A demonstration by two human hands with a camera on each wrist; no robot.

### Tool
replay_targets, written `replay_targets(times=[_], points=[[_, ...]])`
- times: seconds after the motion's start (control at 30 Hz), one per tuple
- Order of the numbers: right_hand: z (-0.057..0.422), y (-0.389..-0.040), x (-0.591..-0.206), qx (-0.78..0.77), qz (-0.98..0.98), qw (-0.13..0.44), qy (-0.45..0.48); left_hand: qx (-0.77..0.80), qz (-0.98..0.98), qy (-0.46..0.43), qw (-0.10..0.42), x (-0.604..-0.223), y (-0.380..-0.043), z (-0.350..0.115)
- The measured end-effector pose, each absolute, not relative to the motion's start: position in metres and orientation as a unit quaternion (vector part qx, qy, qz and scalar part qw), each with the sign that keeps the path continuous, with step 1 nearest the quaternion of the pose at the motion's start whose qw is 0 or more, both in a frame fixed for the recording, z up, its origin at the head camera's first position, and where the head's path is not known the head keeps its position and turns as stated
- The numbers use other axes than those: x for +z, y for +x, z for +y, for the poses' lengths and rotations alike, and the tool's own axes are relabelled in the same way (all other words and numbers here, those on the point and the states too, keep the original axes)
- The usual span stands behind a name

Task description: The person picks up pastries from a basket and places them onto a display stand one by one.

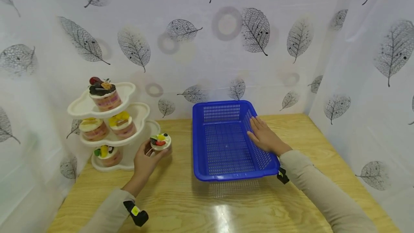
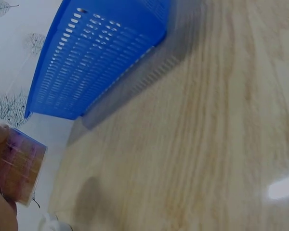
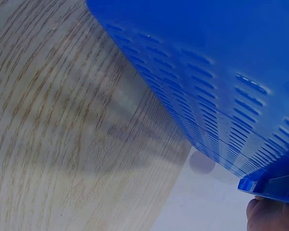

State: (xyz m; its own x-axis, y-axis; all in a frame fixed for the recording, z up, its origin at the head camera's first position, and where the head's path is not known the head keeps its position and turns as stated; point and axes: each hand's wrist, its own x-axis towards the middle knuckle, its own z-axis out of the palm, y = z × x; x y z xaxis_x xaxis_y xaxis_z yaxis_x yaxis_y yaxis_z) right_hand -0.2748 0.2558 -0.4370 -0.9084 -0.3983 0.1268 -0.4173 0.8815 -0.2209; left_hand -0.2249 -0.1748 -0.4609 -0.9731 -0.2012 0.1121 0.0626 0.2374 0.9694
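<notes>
My left hand (image 1: pixel 145 161) grips a small clear cake cup (image 1: pixel 161 141) topped with cream and fruit pieces, beside the lower tier of a white tiered stand (image 1: pixel 129 155). In the left wrist view the side of that cup (image 2: pixel 23 166) shows pink and tan layers, with fingers around it. On the right, my right hand (image 1: pixel 266 137) lies with straight fingers over the long right rim of a blue slotted plastic basket (image 1: pixel 200 146). The right wrist view shows the basket's outer wall (image 3: pixel 202 77) and part of the hand (image 3: pixel 272 214) at its rim.
Other cake cups stand on the tiers: a dark-topped one (image 1: pixel 105 98) on top, a yellow-topped pair (image 1: pixel 123 128) in the middle, another (image 1: pixel 109 156) at the bottom. A leaf-printed curtain (image 1: pixel 200 64) surrounds the wooden table (image 1: pixel 181 204).
</notes>
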Motion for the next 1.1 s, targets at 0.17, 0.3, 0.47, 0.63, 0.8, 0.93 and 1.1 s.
replay_targets(times=[0.17, 0.3, 0.47, 0.63, 0.8, 0.93, 1.1], points=[[0.255, -0.275, -0.438, 0.123, -0.969, 0.038, 0.210, -0.615, -0.776, 0.074, 0.122, -0.469, -0.218, -0.187], [0.255, -0.276, -0.439, 0.123, -0.969, 0.039, 0.210, -0.628, -0.762, 0.100, 0.125, -0.474, -0.216, -0.197], [0.255, -0.275, -0.439, 0.121, -0.969, 0.040, 0.211, -0.621, -0.759, 0.126, 0.151, -0.476, -0.213, -0.209], [0.255, -0.275, -0.439, 0.127, -0.968, 0.043, 0.212, -0.595, -0.765, 0.155, 0.189, -0.477, -0.213, -0.218], [0.256, -0.276, -0.440, 0.128, -0.967, 0.046, 0.215, -0.608, -0.741, 0.190, 0.211, -0.481, -0.217, -0.224], [0.257, -0.277, -0.443, 0.127, -0.968, 0.044, 0.214, -0.609, -0.733, 0.206, 0.221, -0.488, -0.221, -0.227], [0.257, -0.277, -0.443, 0.128, -0.967, 0.046, 0.213, -0.597, -0.750, 0.203, 0.200, -0.492, -0.223, -0.231]])
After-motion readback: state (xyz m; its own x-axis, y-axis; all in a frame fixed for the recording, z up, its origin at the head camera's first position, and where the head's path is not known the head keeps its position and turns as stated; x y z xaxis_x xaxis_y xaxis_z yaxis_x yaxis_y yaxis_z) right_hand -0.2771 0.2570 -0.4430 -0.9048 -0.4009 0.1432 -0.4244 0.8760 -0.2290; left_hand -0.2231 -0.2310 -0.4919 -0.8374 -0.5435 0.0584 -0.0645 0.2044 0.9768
